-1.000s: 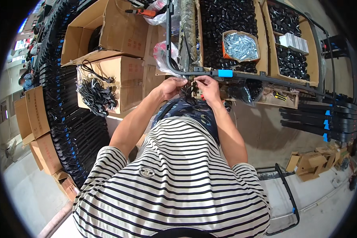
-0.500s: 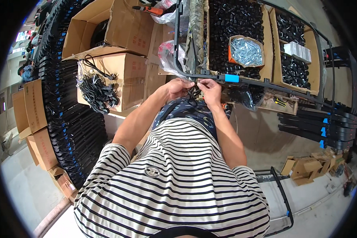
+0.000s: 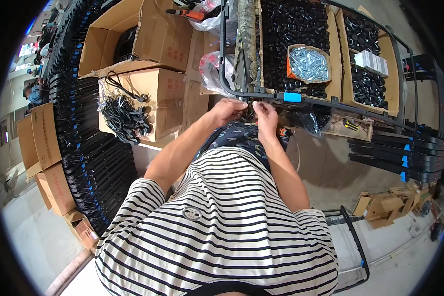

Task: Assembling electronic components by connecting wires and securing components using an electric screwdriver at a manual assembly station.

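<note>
Both my hands meet just below the near edge of a black tubular frame (image 3: 254,94), close to its rounded left corner. My left hand (image 3: 227,111) is closed, thumb against fingers in a pinch. Beside it my right hand (image 3: 266,117) is pinched too, its fingertips a small gap from the left ones. Dark thin pieces show between and below the fingertips, too small to name. A blue sleeve (image 3: 292,97) wraps the frame's bar to the right of my hands.
Beyond the frame, cardboard trays (image 3: 334,54) hold many black parts, with a box of screws (image 3: 308,64) on top. At left stand cartons (image 3: 170,98) with a bundle of black cables (image 3: 126,116). Stacked black frames (image 3: 96,163) line the far left; a cordless tool (image 3: 186,14) lies at the back.
My hands have shifted slightly right and down in the picture, and the right fingers have drawn a little apart from the left. The whole view has shifted slightly.
</note>
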The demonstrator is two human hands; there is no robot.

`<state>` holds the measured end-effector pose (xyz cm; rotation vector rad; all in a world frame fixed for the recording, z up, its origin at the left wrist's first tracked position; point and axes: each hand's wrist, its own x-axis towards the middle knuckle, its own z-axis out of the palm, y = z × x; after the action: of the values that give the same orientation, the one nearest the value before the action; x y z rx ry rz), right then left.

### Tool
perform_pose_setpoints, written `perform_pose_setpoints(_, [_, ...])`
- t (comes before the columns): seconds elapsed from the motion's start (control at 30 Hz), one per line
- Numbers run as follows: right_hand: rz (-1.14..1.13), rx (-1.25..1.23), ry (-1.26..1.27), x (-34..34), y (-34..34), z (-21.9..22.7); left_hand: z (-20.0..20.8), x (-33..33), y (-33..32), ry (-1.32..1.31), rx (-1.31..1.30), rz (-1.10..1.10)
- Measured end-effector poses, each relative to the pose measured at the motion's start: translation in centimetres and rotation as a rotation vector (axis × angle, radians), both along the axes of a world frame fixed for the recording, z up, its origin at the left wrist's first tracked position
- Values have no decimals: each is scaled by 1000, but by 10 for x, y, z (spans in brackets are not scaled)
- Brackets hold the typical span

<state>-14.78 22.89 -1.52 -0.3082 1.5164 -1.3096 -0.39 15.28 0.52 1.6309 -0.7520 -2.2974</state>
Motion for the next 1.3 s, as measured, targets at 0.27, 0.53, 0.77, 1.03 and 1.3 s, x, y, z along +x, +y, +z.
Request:
perform_pose_setpoints(0.27, [313, -85, 475, 10, 7, 6, 2, -10, 23, -144, -439, 69])
perform_pose_setpoints(0.53, [357, -82, 524, 12, 5, 16, 18, -16, 23, -490, -664, -126])
perform_pose_setpoints(0.77, [444, -79, 635, 13, 9, 9, 23, -16, 17, -555, -672, -97])
perform_pose_setpoints(1.03, [526, -14, 392, 3, 32, 18, 1, 3, 21, -177, -448, -309])
perform_pose_setpoints(1.3, [409, -52, 234, 3, 37, 26, 0, 5, 14, -6, -197, -116])
